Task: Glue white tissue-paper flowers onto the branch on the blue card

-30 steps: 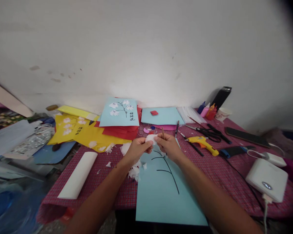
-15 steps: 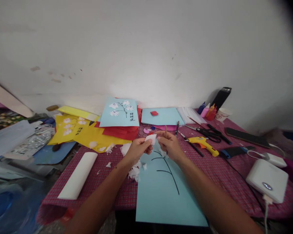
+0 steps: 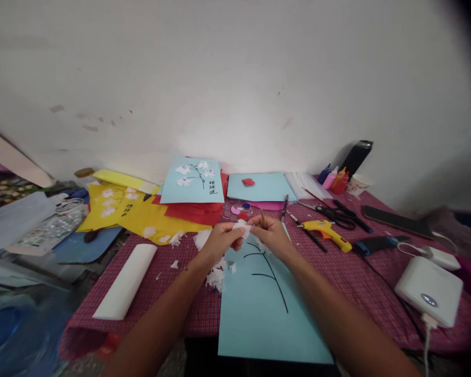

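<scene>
Over the top of a light-blue sheet (image 3: 255, 319), my left hand (image 3: 222, 241) is closed, pinching a small piece of white paper (image 3: 242, 226) between thumb and fingers. My right hand (image 3: 272, 235) is closed too; its fingertips meet the right side of that piece. A thin brown stick (image 3: 262, 214) pokes up from the right fingers, its lower part hidden. Black lines drawn as a branching stem (image 3: 273, 280) run down the blue sheet beneath my hands. Torn white paper scraps (image 3: 216, 277) lie beside my left wrist, some at the sheet's edge.
A white paper roll (image 3: 126, 283) lies left. Behind are a blue card with white flowers (image 3: 192, 180) and yellow sheets (image 3: 141, 217). To the right are a yellow glue gun (image 3: 327, 233), scissors (image 3: 329, 212), paint bottles (image 3: 333, 180), a black flask (image 3: 357, 157) and a white power bank (image 3: 429, 290).
My right hand has moved slightly left and now touches the white paper piece. The brown stick has shifted left and lower. My left hand has stayed nearly in place.
</scene>
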The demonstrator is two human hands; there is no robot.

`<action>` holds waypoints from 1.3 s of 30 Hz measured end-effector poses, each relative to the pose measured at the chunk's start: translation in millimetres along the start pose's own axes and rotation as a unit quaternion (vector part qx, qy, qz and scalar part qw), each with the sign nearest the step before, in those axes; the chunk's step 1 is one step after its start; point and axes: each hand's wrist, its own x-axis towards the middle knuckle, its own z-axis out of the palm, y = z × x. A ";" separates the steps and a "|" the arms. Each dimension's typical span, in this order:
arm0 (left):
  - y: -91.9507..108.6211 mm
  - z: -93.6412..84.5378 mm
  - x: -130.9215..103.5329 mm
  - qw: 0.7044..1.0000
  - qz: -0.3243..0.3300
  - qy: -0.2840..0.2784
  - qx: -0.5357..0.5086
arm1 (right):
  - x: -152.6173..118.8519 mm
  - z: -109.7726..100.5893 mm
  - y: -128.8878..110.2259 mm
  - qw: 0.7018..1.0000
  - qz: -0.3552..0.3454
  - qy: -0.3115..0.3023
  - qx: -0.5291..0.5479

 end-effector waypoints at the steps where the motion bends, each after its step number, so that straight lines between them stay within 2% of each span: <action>1: -1.8 -0.4 0.8 1.000 0.001 -0.001 -0.007 | 0.3 -0.1 0.2 1.000 0.000 0.002 -0.004; 6: -8.9 -1.4 4.4 0.998 0.015 0.001 -0.063 | 2.1 0.6 3.6 1.000 0.002 0.011 -0.020; 12: -9.2 -0.9 4.7 0.998 0.034 -0.009 -0.056 | 3.5 3.3 6.9 1.000 0.015 0.009 -0.019; 17: -9.2 -0.8 5.2 0.998 0.019 0.004 -0.057 | 2.8 3.8 6.9 1.000 0.020 0.008 -0.010; 31: -14.7 -3.0 7.4 0.998 0.012 0.016 -0.066 | 4.2 3.8 1.8 0.990 0.057 0.053 0.115; 39: -15.1 -1.3 7.5 0.998 0.017 0.024 -0.061 | 5.7 3.0 2.5 0.987 0.051 0.093 0.124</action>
